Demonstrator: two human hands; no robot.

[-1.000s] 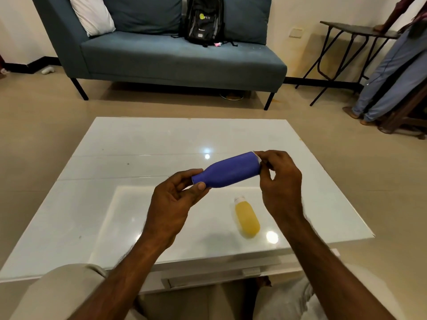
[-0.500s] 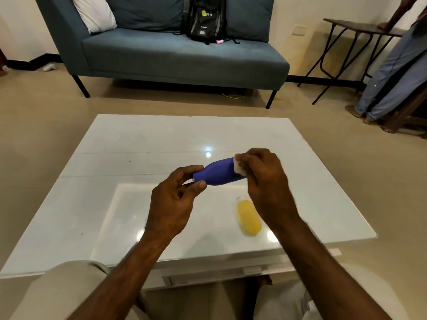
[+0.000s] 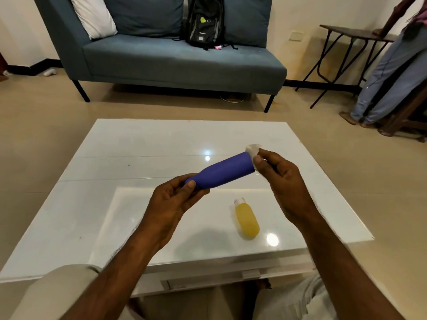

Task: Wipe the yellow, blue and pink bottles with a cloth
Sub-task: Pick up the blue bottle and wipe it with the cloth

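Note:
A blue bottle is held nearly level above the white table. My left hand pinches its narrow left end between thumb and fingers. At the bottle's wide right end, my right hand holds a small white cloth against the base. A yellow bottle with a white cap lies on its side on the table, below and between my hands. No pink bottle is in view.
A blue-grey sofa with a black backpack stands beyond the table. At the far right a person stands by a dark folding table. My knees are under the table's near edge.
My right hand slid the cloth from the bottle's middle back to its right end. The bottle's right end has tilted up a little. The yellow bottle has not moved.

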